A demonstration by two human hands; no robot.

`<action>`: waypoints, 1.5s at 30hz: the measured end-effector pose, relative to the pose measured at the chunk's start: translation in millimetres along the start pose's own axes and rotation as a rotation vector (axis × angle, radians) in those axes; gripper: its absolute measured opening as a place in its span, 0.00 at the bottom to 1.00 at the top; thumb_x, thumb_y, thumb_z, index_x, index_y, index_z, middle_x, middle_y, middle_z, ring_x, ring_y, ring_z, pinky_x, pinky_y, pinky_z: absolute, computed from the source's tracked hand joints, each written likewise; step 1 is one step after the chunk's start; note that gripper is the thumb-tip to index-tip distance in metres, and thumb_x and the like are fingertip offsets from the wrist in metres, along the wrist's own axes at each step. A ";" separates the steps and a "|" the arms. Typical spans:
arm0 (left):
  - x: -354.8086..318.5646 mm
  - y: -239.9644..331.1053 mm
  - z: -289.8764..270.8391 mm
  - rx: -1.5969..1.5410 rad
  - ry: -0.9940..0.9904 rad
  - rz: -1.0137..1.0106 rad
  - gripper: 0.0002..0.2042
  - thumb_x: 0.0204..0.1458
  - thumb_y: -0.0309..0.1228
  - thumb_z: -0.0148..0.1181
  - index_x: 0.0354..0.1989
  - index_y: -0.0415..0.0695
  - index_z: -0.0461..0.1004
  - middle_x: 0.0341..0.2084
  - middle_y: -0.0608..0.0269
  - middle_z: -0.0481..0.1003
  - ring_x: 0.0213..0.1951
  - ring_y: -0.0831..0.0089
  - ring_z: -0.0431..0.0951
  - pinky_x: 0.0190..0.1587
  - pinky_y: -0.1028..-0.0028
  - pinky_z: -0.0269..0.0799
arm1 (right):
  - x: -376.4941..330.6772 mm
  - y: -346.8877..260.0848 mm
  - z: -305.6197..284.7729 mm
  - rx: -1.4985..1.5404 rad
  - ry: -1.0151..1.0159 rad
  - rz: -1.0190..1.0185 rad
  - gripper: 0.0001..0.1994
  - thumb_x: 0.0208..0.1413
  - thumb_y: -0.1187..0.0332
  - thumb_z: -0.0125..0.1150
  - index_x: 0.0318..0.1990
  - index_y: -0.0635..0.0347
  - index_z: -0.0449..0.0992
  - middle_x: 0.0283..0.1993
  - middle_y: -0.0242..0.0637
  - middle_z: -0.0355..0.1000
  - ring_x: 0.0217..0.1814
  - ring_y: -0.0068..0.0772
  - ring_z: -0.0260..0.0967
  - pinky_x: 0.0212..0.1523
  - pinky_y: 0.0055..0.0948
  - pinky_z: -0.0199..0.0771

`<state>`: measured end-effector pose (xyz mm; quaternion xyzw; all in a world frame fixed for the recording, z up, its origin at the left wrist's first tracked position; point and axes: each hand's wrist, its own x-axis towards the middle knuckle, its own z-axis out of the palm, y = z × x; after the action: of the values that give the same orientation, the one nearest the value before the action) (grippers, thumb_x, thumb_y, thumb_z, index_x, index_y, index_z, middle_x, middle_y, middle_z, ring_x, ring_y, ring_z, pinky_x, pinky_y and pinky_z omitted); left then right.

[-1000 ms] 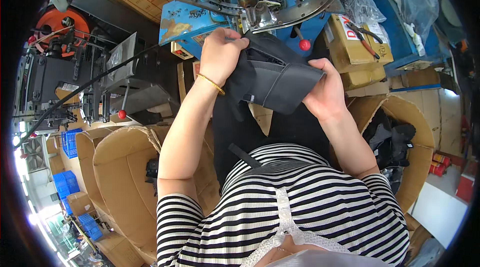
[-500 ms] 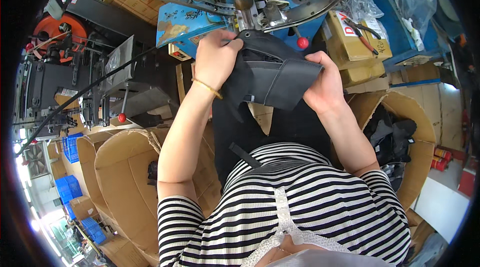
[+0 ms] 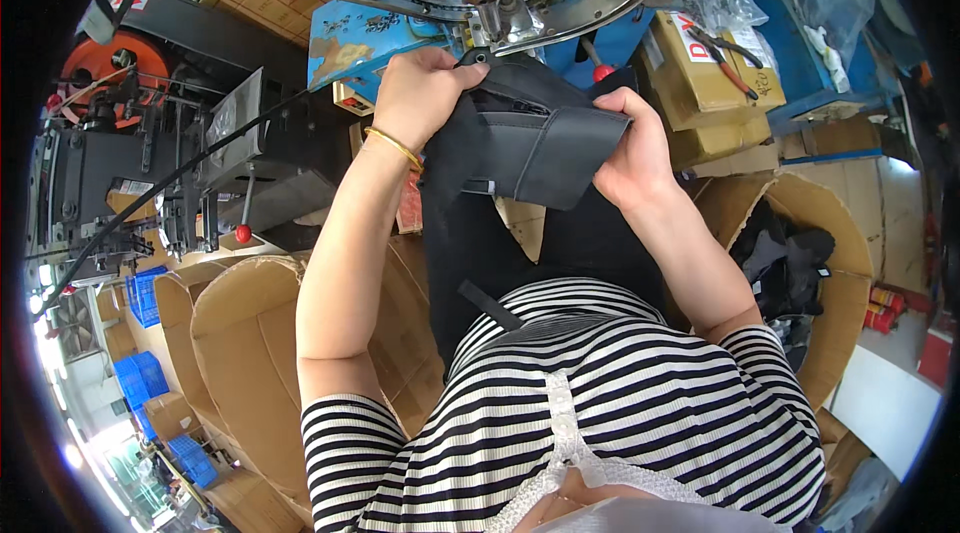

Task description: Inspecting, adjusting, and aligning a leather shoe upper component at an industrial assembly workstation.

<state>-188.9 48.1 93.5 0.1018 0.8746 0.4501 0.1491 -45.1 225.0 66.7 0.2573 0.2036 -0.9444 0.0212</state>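
Both my hands hold up a black sewn piece (image 3: pixel 565 158) with a smooth panel, a slit opening and a small metal eyelet (image 3: pixel 480 57) near its upper corner. My left hand (image 3: pixel 415 98) pinches that corner between thumb and fingers, right beside the eyelet. At the other end, my right hand (image 3: pixel 640 153) grips the edge of the smooth panel, thumb on top. The piece's upper edge is just in front of the metal tooling (image 3: pixel 510 18) of a blue press (image 3: pixel 365 38); whether they touch I cannot tell.
A red-knobbed lever (image 3: pixel 602 73) sticks out of the press. Pliers (image 3: pixel 735 63) lie on a carton (image 3: pixel 690 88) at right. An open cardboard box (image 3: pixel 845 283) holds black pieces; another box (image 3: pixel 245 343) stands at left, near a dark machine (image 3: pixel 90 173).
Both hands have shifted slightly left with the black piece. Its panel is turned a little flatter toward me, and its eyelet corner is slightly higher.
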 end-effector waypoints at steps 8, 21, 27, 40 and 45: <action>-2.1 1.3 0.6 0.038 0.018 0.067 0.18 0.40 0.40 0.69 0.25 0.34 0.75 0.17 0.60 0.74 0.22 0.73 0.73 0.29 0.73 0.68 | 0.4 1.2 2.0 0.040 0.038 -0.019 0.07 0.49 0.67 0.51 0.27 0.62 0.69 0.31 0.41 0.70 0.34 0.36 0.69 0.42 0.34 0.70; -13.3 -21.7 4.6 -0.390 0.045 -0.056 0.10 0.44 0.30 0.69 0.21 0.39 0.75 0.17 0.72 0.72 0.20 0.85 0.66 0.23 0.81 0.60 | -0.3 4.9 25.5 -0.114 0.057 -0.040 0.07 0.49 0.67 0.54 0.28 0.61 0.70 0.27 0.41 0.72 0.28 0.36 0.71 0.37 0.33 0.72; -10.2 -32.3 7.8 -0.408 0.035 -0.087 0.11 0.45 0.32 0.69 0.22 0.40 0.75 0.17 0.73 0.70 0.21 0.85 0.63 0.24 0.81 0.58 | 2.8 5.1 26.6 -0.119 0.007 -0.055 0.07 0.50 0.67 0.54 0.28 0.60 0.70 0.27 0.41 0.72 0.29 0.35 0.71 0.36 0.33 0.72; -8.4 -35.4 9.2 -0.383 0.050 -0.077 0.12 0.44 0.35 0.70 0.22 0.39 0.75 0.16 0.74 0.69 0.21 0.84 0.62 0.25 0.81 0.57 | 1.5 5.6 26.2 -0.125 0.004 -0.091 0.06 0.50 0.68 0.54 0.29 0.60 0.70 0.27 0.39 0.71 0.29 0.34 0.71 0.35 0.32 0.72; -12.2 -35.3 7.4 -0.454 0.052 -0.087 0.10 0.45 0.32 0.69 0.22 0.40 0.75 0.17 0.72 0.71 0.21 0.84 0.64 0.26 0.81 0.59 | 2.3 6.6 33.0 -0.119 0.042 -0.113 0.05 0.50 0.69 0.54 0.28 0.61 0.71 0.27 0.38 0.72 0.28 0.32 0.71 0.33 0.31 0.72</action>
<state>-176.5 29.7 62.6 0.0161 0.7580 0.6309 0.1649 -61.9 206.0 89.0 0.2635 0.2740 -0.9247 -0.0211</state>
